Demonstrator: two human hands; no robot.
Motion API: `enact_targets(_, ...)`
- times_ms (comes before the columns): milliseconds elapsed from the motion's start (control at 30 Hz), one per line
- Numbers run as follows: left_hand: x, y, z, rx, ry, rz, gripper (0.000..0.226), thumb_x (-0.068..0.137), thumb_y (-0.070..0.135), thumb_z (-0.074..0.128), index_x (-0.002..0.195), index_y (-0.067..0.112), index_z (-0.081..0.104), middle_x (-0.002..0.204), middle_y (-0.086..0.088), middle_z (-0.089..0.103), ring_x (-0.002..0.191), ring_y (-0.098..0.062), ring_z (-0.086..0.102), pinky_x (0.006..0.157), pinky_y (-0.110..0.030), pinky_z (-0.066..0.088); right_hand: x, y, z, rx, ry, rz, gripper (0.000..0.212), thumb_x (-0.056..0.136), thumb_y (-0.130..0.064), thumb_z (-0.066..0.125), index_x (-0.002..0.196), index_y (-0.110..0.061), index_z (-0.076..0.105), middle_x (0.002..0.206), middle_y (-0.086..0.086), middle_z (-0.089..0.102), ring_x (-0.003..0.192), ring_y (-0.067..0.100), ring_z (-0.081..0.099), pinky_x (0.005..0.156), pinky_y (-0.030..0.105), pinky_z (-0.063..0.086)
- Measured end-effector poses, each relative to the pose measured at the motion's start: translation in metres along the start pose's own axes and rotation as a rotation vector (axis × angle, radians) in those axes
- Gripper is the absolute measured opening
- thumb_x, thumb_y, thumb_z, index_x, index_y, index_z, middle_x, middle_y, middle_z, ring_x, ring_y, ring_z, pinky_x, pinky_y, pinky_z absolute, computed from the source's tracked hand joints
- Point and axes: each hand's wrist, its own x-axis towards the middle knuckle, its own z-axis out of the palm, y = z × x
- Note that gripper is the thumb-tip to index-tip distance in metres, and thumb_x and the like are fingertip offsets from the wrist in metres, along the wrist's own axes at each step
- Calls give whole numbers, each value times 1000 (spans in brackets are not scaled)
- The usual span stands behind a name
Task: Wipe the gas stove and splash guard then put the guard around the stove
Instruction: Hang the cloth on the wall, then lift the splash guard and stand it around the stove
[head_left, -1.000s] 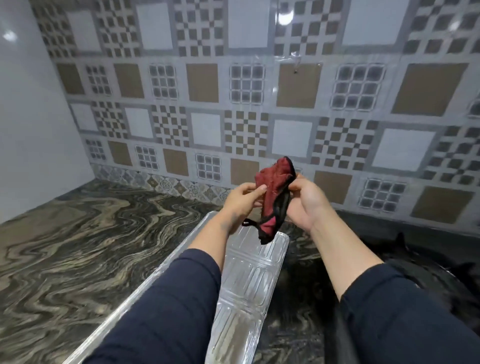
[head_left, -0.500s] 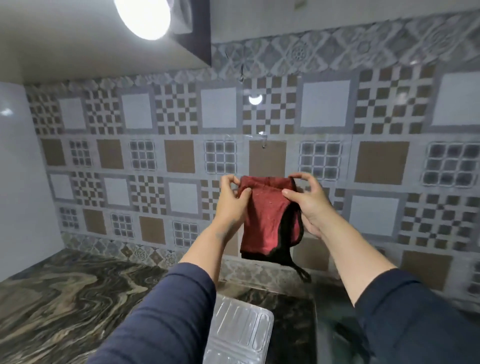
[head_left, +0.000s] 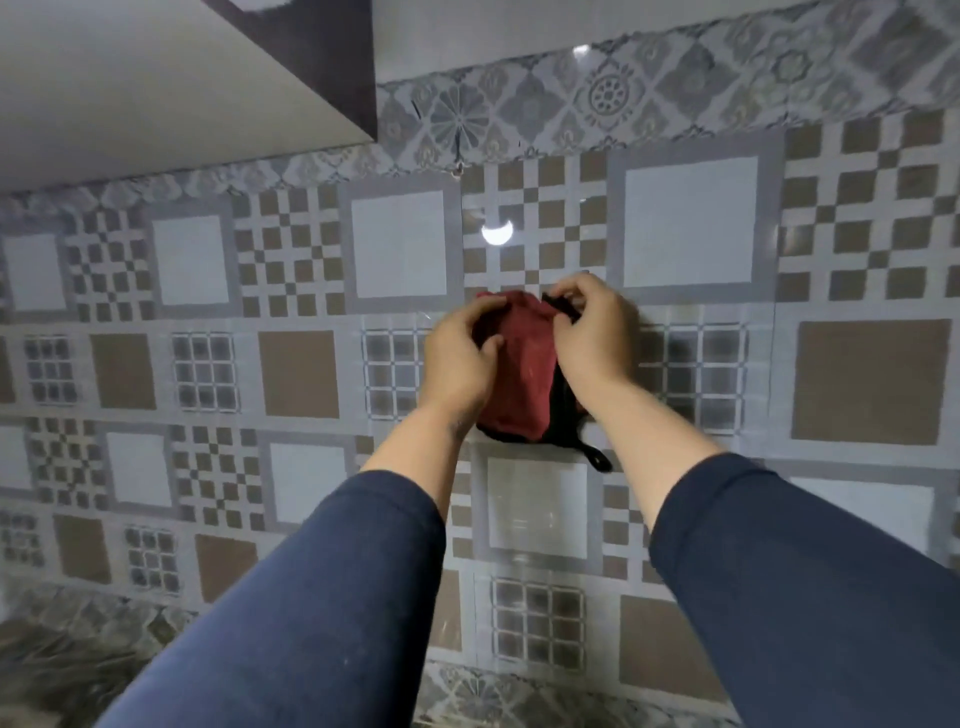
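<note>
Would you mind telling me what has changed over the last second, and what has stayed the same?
Both hands lifted the red cloth from above the counter up to the tiled wall; the view tilted up, so the foil guard dropped out of sight. The left hand and right hand still grip the cloth.

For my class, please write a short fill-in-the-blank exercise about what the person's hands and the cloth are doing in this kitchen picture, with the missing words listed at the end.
1. Both hands hold a cloth that is mostly ____ with black trim.
2. The cloth is held up in front of the patterned ____ wall.
3. The left hand and the right hand grip the cloth near its ____ edge.
4. Both forearms wear dark ____ sleeves.

Missing words: red; tiled; top; blue
</note>
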Motion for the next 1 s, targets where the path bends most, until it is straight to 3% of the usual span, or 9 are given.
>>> enact_targets(100,10,-19,10,148,-22,45,47,87,-4,57,128,19,60,123,-6,59,116,-20,56,106,-30,42,1,15,13,-223,9,-151,32,84,2,51,98,-18,72,99,5,68,97,24,58,85,32,46)
enact_targets(200,-5,-39,21,133,9,12,41,90,0,55,126,18,61,118,-6,59,111,-20,58,102,-31,45,-29,37,19,-260,11,-199,28,87,0,51,103,-11,72,104,8,67,98,28,57,85,33,44)
enact_targets(333,-20,-32,21,188,-12,18,47,92,1,45,137,17,51,121,-8,55,112,-21,55,98,-22,40,-44,35,18,-194,9,-54,26,87,-2,56,107,-13,69,109,6,67,100,27,60,85,41,51)
enact_targets(467,-33,-16,4,292,-159,-47,58,91,0,41,146,20,38,135,-10,45,123,-23,48,93,-17,30,-46,12,4,-270,-65,26,36,89,-5,54,121,-20,61,121,4,63,112,27,53,94,42,46)
enact_targets(567,-62,-12,-24,376,-205,-115,54,90,4,45,141,22,45,147,-8,37,133,-24,41,100,-24,33,-70,-11,-13,-425,-117,33,54,87,-3,52,137,-22,44,133,5,54,120,29,45,101,42,39)
enact_targets(633,-85,-12,-46,443,-255,-169,46,90,7,46,132,23,54,145,-6,41,127,-24,47,94,-25,39,-95,-26,-20,-462,-184,61,62,85,-4,56,141,-21,38,140,8,45,124,31,38,104,42,34)
enact_targets(733,-124,-12,-84,531,-339,-278,39,89,10,44,118,24,65,132,-7,58,110,-27,59,90,-30,49,-142,-47,-20,-468,-423,121,50,87,-4,56,132,-23,48,137,9,44,124,33,36,102,42,36)
enact_targets(867,-197,-21,-144,642,-494,-417,39,88,8,43,117,22,66,126,-5,65,114,-23,60,97,-37,49,-228,-75,-8,-387,-844,146,28,89,-16,60,112,-30,63,126,5,59,122,29,48,95,44,46)
enact_targets(1000,-290,-40,-217,757,-570,-620,36,86,7,49,112,22,69,120,-4,68,115,-23,60,100,-34,47,-332,-105,3,-277,-1228,103,27,84,-14,63,107,-26,67,117,3,66,112,26,58,95,41,48)
